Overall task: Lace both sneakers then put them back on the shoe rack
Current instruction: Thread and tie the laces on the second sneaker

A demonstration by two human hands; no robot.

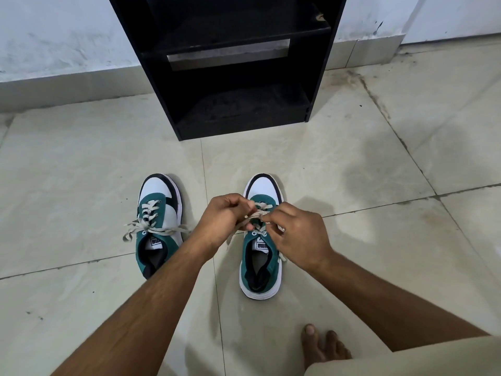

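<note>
Head view, both hands, left point(221, 218), right point(299, 237), pinching lace point(256, 214) over right sneaker point(261, 256)

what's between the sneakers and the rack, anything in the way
Nothing visible. Bare floor tile lies between both sneakers, left and right, and the black rack, whose lower shelves look open. Both hands, left and right, are on the right sneaker's lace.

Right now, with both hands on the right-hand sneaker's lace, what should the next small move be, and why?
Probably pull the lace ends apart to snug the knot: left hand and right hand both pinch it over the right sneaker, while the left sneaker already shows a tied bow.
</note>
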